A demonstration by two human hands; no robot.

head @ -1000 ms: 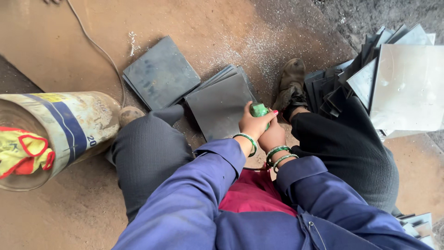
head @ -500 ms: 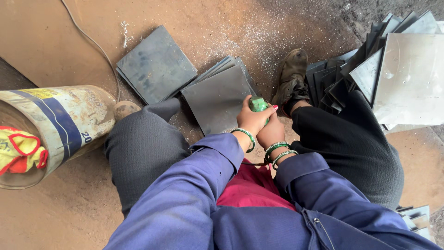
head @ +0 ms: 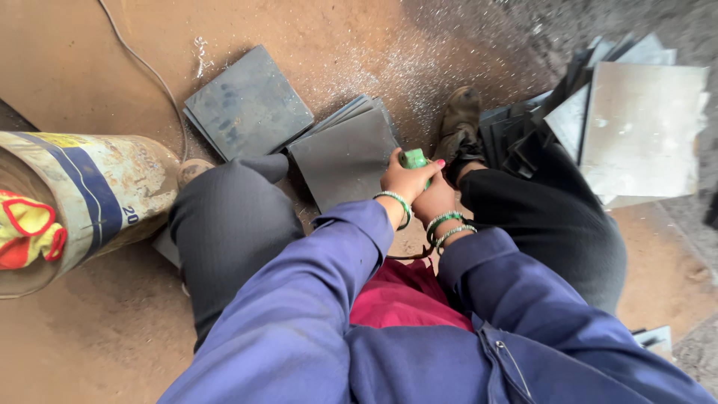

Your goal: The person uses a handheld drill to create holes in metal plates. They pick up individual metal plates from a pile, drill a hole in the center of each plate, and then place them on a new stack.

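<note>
Head view looking straight down at someone sitting on a dusty brown floor (head: pixel 90 352), knees up, in dark trousers and a blue work jacket with something red in the lap. Both hands are together between the knees, closed around a small green tool (head: pixel 413 158). The left hand (head: pixel 404 182) is wrapped over the top of it with the green end poking out above the fingers; the right hand (head: pixel 436 200) is tucked in just beside and a bit under the left, also curled shut, though how much of the tool it actually grips I can't tell since the left hand covers it. Green bead bracelets sit on both wrists.

Right in front of the hands, touching the left knee area, is a small stack of dark grey square plates (head: pixel 345 155), fanned slightly so the edges of the lower ones show. Just beyond that, up and to the left, another dark plate (head: pixel 248 103) lies flat by itself with a thinner one peeking out under it. A pale dusting of filings covers the floor around there.

Off to the right there's a messy pile of lighter metal sheets (head: pixel 643 131) leaning on darker ones, next to a worn brown shoe (head: pixel 458 123). On the left edge lies a big cylinder (head: pixel 97 194) with blue stripes, on its side, and a thin cable (head: pixel 153 75) runs across the floor above it.
</note>
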